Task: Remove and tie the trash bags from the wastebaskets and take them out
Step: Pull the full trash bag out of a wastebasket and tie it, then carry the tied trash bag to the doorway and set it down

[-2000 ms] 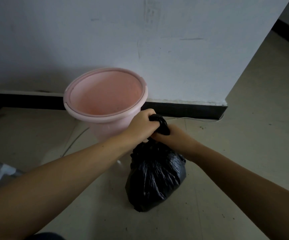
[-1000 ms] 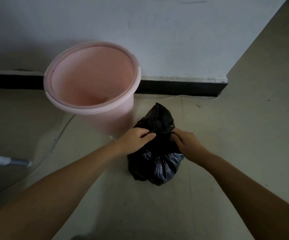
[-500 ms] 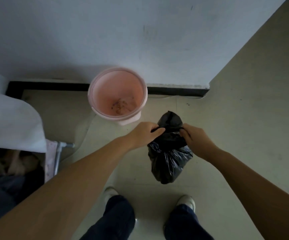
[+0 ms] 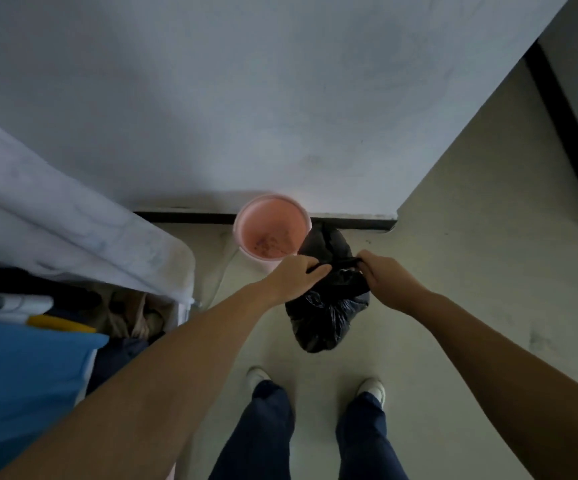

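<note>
Your left hand [image 4: 296, 275] and right hand [image 4: 382, 273] each pinch the gathered neck of the crinkled, glossy black trash bag [image 4: 327, 313], which hangs just in front of the round, smooth pink plastic wastebasket [image 4: 273, 230] by the wall. Crumbs speckle the wastebasket's bottom. No writing is readable.

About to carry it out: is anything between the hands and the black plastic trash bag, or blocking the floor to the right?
Nothing visible. The left hand and right hand both grip the neck of the black plastic trash bag, already out of the round pink plastic wastebasket. The pale floor to the right shows no obstacle.
</note>
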### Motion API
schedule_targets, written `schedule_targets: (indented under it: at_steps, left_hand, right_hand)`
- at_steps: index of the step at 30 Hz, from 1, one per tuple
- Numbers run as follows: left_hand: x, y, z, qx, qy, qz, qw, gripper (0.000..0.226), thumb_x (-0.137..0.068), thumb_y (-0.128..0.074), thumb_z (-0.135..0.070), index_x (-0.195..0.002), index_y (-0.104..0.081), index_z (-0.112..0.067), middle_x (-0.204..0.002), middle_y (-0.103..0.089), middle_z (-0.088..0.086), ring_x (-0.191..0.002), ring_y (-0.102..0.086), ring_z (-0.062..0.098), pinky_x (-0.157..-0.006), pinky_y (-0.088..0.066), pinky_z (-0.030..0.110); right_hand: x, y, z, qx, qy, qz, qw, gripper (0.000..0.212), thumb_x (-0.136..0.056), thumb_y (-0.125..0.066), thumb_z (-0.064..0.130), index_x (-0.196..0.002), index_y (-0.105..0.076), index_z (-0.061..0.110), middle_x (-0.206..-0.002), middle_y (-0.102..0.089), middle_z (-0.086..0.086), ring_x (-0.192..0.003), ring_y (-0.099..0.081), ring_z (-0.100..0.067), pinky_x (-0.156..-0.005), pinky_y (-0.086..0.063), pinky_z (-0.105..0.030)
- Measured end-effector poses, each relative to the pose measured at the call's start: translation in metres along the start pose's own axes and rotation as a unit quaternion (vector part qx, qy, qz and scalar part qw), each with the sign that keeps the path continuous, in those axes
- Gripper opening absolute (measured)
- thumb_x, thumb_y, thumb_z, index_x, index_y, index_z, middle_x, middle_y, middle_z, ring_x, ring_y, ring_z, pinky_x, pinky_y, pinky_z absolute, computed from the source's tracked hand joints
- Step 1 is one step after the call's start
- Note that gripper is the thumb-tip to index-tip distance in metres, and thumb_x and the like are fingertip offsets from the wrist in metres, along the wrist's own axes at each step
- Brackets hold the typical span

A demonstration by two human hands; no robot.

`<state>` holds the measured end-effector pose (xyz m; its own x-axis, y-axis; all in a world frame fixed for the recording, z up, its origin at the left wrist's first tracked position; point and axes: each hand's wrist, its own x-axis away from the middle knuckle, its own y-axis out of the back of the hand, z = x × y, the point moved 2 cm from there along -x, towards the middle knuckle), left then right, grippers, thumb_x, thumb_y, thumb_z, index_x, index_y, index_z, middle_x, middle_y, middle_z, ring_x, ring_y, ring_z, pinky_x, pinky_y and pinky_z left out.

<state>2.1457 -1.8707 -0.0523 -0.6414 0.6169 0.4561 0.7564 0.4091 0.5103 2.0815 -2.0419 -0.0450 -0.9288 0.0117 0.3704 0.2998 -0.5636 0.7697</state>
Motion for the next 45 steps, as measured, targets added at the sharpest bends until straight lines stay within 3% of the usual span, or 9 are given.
schedule_targets:
  at_steps: [5,14,19,22,27,33,36,39,45]
  left_hand:
    - [0.052,0.018,0.010,0.028,0.042,-0.038,0.998,0.040,-0.097,-0.044,-0.034,-0.063,-0.039,-0.014,-0.062,-0.043,0.006,-0.058,-0.041,0.016,-0.057,-0.028,0.028]
    - [0.150,-0.005,0.036,0.118,0.178,-0.242,0.946,0.047,-0.096,-0.045,-0.036,-0.056,-0.030,-0.019,-0.054,-0.034,-0.001,-0.050,-0.037,0.011,-0.053,-0.025,0.024]
    - [0.225,-0.075,0.034,0.235,0.277,-0.366,0.857,0.046,-0.090,-0.044,-0.050,-0.073,-0.052,-0.008,-0.076,-0.058,0.019,-0.074,-0.060,0.034,-0.065,-0.039,0.030]
    - [0.266,-0.114,0.018,0.244,0.322,-0.420,0.813,0.042,-0.096,-0.045,-0.040,-0.069,-0.050,-0.009,-0.066,-0.049,0.008,-0.062,-0.050,0.022,-0.057,-0.032,0.027]
    - [0.347,-0.200,-0.005,0.265,0.386,-0.510,0.721,0.034,-0.097,-0.044,-0.034,-0.105,-0.066,-0.009,-0.099,-0.070,0.010,-0.092,-0.064,0.023,-0.071,-0.042,0.028]
    - [0.438,-0.314,-0.036,0.306,0.462,-0.579,0.598,0.040,-0.096,-0.046,-0.036,-0.063,-0.049,-0.013,-0.061,-0.049,0.000,-0.060,-0.047,0.014,-0.059,-0.034,0.028]
    - [0.480,-0.380,-0.055,0.319,0.496,-0.590,0.551,0.039,-0.095,-0.045,-0.038,-0.068,-0.048,-0.010,-0.067,-0.050,0.008,-0.064,-0.047,0.017,-0.062,-0.033,0.030]
    - [0.521,-0.456,-0.074,0.341,0.517,-0.592,0.515,0.039,-0.096,-0.044,-0.037,-0.069,-0.046,-0.009,-0.069,-0.050,0.010,-0.065,-0.046,0.018,-0.063,-0.034,0.030]
    - [0.615,-0.604,-0.116,0.365,0.551,-0.602,0.447,0.036,-0.092,-0.052,-0.040,-0.065,-0.046,-0.016,-0.061,-0.047,-0.002,-0.056,-0.043,0.010,-0.052,-0.031,0.022]
  right_hand:
    - [0.007,-0.001,0.045,0.031,0.044,0.029,0.998,0.018,-0.099,-0.034,0.019,-0.100,-0.048,0.008,-0.096,-0.063,-0.021,-0.081,-0.059,-0.036,-0.071,-0.048,-0.044]
    - [0.007,-0.019,0.119,0.109,0.265,0.176,0.942,0.024,-0.098,-0.036,0.014,-0.101,-0.052,-0.003,-0.094,-0.062,-0.021,-0.083,-0.058,-0.036,-0.077,-0.047,-0.047]
    - [0.040,-0.047,0.148,0.175,0.407,0.270,0.855,0.023,-0.099,-0.034,0.015,-0.094,-0.048,-0.002,-0.082,-0.060,-0.016,-0.072,-0.056,-0.031,-0.067,-0.042,-0.039]
    - [0.072,-0.068,0.165,0.211,0.465,0.301,0.805,0.020,-0.100,-0.033,0.015,-0.092,-0.047,0.003,-0.084,-0.056,-0.011,-0.074,-0.053,-0.026,-0.061,-0.028,-0.026]
    - [0.151,-0.123,0.192,0.258,0.558,0.374,0.694,0.023,-0.099,-0.035,0.016,-0.098,-0.050,-0.001,-0.095,-0.063,-0.022,-0.085,-0.059,-0.036,-0.074,-0.046,-0.044]
    - [0.284,-0.180,0.205,0.280,0.632,0.422,0.586,0.020,-0.099,-0.035,0.019,-0.089,-0.050,0.011,-0.085,-0.060,-0.008,-0.077,-0.056,-0.025,-0.070,-0.045,-0.037]
    - [0.356,-0.217,0.195,0.294,0.651,0.452,0.535,0.025,-0.099,-0.035,0.018,-0.075,-0.038,0.024,-0.068,-0.042,0.010,-0.072,-0.050,-0.018,-0.068,-0.042,-0.032]
    - [0.437,-0.255,0.174,0.314,0.669,0.470,0.482,0.029,-0.101,-0.033,0.021,-0.072,-0.037,0.025,-0.073,-0.044,0.013,-0.064,-0.044,0.001,-0.063,-0.037,-0.010]
    - [0.596,-0.318,0.134,0.317,0.713,0.499,0.376,0.027,-0.099,-0.032,0.028,-0.087,-0.044,0.008,-0.086,-0.061,-0.008,-0.079,-0.060,-0.020,-0.075,-0.048,-0.036]
